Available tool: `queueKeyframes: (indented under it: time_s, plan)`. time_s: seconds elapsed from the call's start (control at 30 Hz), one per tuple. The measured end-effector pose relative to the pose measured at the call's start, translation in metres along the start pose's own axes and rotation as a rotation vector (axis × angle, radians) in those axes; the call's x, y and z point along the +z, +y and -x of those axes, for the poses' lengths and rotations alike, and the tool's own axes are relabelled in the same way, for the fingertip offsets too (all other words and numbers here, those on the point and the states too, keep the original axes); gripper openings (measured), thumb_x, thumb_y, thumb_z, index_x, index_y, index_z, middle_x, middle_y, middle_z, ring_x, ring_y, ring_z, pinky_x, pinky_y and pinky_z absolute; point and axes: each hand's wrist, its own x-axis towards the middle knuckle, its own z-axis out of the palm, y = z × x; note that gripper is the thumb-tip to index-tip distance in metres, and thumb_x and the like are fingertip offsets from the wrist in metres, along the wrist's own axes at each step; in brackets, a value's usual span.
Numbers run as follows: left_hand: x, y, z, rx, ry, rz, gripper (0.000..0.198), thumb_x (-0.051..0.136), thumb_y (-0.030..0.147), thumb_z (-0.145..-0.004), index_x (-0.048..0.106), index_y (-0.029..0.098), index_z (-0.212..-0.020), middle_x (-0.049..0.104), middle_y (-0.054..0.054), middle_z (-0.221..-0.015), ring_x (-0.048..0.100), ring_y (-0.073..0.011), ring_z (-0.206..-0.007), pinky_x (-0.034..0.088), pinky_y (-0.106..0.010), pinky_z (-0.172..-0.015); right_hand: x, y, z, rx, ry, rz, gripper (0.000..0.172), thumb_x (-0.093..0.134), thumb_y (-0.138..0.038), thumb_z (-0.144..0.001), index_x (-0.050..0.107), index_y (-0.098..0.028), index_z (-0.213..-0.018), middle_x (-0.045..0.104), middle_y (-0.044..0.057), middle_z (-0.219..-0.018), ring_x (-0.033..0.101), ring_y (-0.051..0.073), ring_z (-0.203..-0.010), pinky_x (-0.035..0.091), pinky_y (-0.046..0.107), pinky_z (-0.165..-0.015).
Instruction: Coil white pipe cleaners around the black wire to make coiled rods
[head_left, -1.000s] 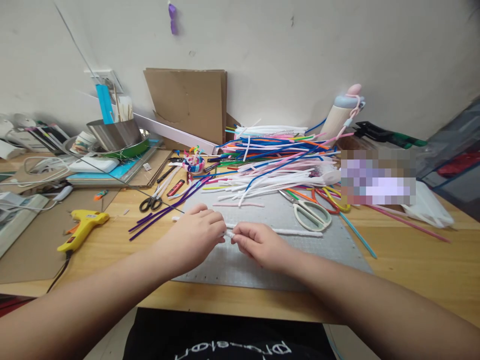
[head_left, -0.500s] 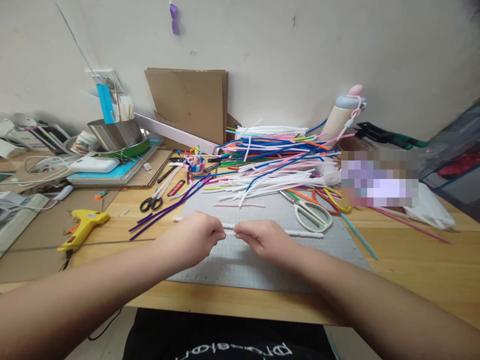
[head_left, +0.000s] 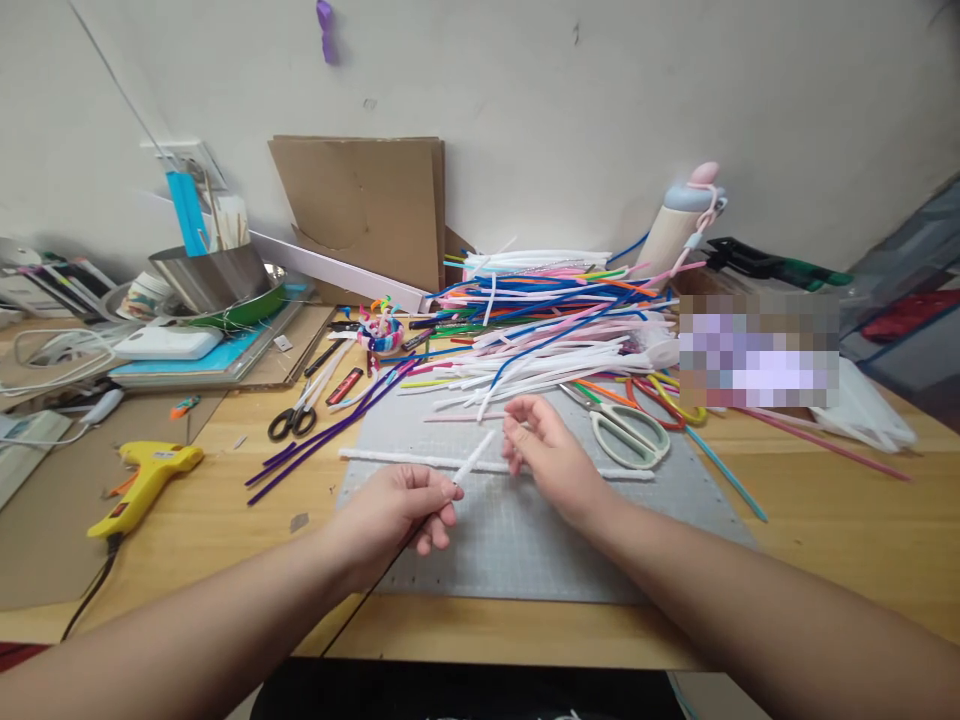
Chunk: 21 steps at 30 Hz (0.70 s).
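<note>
My left hand (head_left: 412, 510), over the front part of the grey cutting mat (head_left: 480, 560), pinches a thin dark rod whose upper end is wrapped in white fuzzy material (head_left: 475, 455). The dark part of the rod runs down past the table's front edge. My right hand (head_left: 544, 450) is just right of the white tip, fingers curled but apart, with nothing visible in them. Behind both hands a long white pipe cleaner (head_left: 622, 474) lies across the mat. A thin pink one (head_left: 457, 419) lies farther back.
Piled pipe cleaners (head_left: 555, 330) lie behind the mat. Light-handled scissors (head_left: 630, 437) are at right, black-handled scissors (head_left: 292, 423) and purple pipe cleaners (head_left: 322, 435) at left. A yellow glue gun (head_left: 142, 485) lies farther left; a bottle (head_left: 671, 235) stands at the back right.
My hands have moved apart, the left one nearer the table's front edge. The white-tipped rod now shows in my left hand, and my right fingers have opened. The view has shifted slightly.
</note>
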Motion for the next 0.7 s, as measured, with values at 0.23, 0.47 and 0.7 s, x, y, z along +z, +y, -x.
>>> queueKeyframes:
  time_s: [0.23,0.47,0.7]
  plan:
    - [0.008,0.007,-0.027,0.101,-0.158,0.08,0.023,0.07,0.03,-0.07,0.059,0.01,-0.065,0.062,-0.001,-0.057,0.053,-0.0046,-0.04,0.036,-0.012,-0.035,0.015,-0.001,0.011,0.319,-0.3,-0.399,0.033,0.071,-0.035,-0.071,0.051,-0.016,-0.088,0.055,-0.002,-0.067,0.043,0.005,-0.047,0.027,0.015,-0.036]
    - [0.003,0.002,-0.041,0.03,-0.235,0.167,0.024,0.068,0.03,-0.073,0.059,0.01,-0.063,0.059,0.0,-0.053,0.05,-0.0039,-0.037,0.035,-0.012,-0.034,0.013,0.007,0.0,0.421,-0.205,-0.492,0.027,0.076,-0.03,-0.066,0.057,-0.013,-0.077,0.047,-0.007,-0.051,0.034,0.002,-0.041,0.019,0.014,-0.035]
    - [-0.004,-0.004,-0.041,-0.133,-0.293,0.338,0.017,0.065,0.026,-0.073,0.062,0.01,-0.069,0.059,0.0,-0.051,0.048,-0.0045,-0.032,0.03,-0.011,-0.029,0.016,0.008,0.002,0.474,-0.216,-0.485,0.03,0.076,-0.031,-0.066,0.056,-0.013,-0.078,0.053,-0.003,-0.06,0.036,0.001,-0.041,0.018,0.014,-0.035]
